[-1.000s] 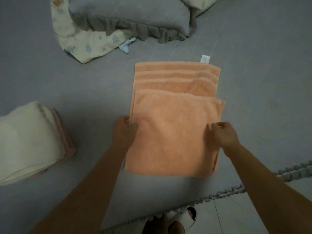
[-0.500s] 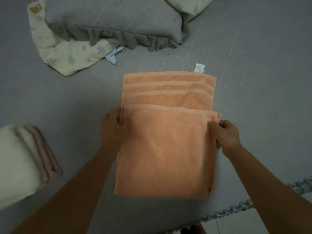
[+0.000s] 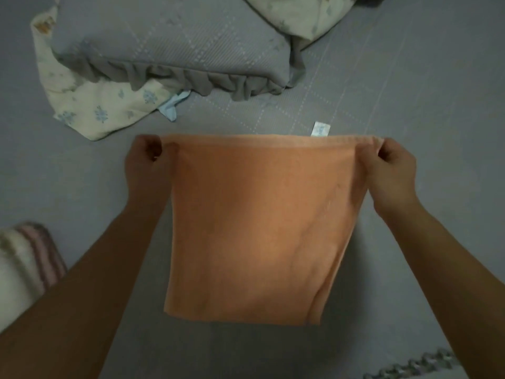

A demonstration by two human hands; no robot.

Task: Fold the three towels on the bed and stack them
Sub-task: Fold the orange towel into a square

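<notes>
An orange towel (image 3: 254, 228) lies folded over on the grey bed sheet (image 3: 410, 105), its top layer reaching the far edge, where a small white label (image 3: 321, 129) sticks out. My left hand (image 3: 144, 165) pinches the far left corner of the top layer. My right hand (image 3: 390, 168) pinches the far right corner. At the left edge of the view lies a folded cream towel (image 3: 13, 272) on top of a folded pink towel (image 3: 47, 253); both are partly cut off by the frame.
A grey pillow with a frilled edge (image 3: 169, 50) lies at the far side on a cream floral cloth (image 3: 93, 110). A second floral pillow (image 3: 306, 15) sits at the top. The bed's fringed edge (image 3: 415, 367) shows at the bottom right.
Both hands carried the towel's near layer away from me, from mid-towel to its far edge, covering the striped end. The view shifted, so the stacked towels moved further left.
</notes>
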